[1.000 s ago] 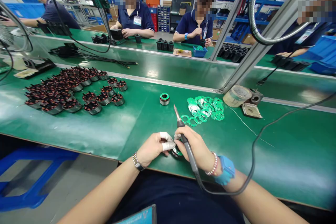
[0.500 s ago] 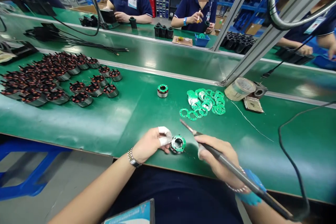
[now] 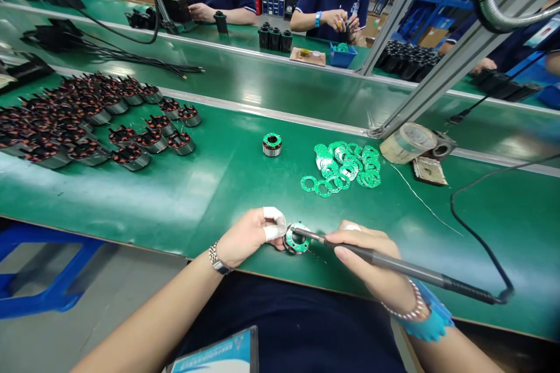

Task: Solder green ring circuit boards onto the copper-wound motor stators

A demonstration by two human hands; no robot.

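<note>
Partly hidden, the stator [image 3: 296, 252] stands on the worktop [image 3: 236, 198] near its front edge, its nine o'clock side behind the fingers of the left hand [image 3: 249, 236]. The soldering iron [image 3: 420, 273] crosses it from three o'clock; whether the tip touches the green board [image 3: 300, 248] cannot be told. The stator's ring opening faces up; the iron's long axis runs from its tip, between nine and ten o'clock, back towards four. The left grip, in white finger covers [image 3: 271, 233], pinches the stator's rim; the right hand [image 3: 378, 277] has its grip wrapped round the slim dark handle. Thin, flat ring boards [image 3: 343, 157] lie glossy and overlapping at one o'clock, and a heap of copper-wound, steel-sided stators [image 3: 83, 116] spreads at ten o'clock, cut off by the view's edge
</note>
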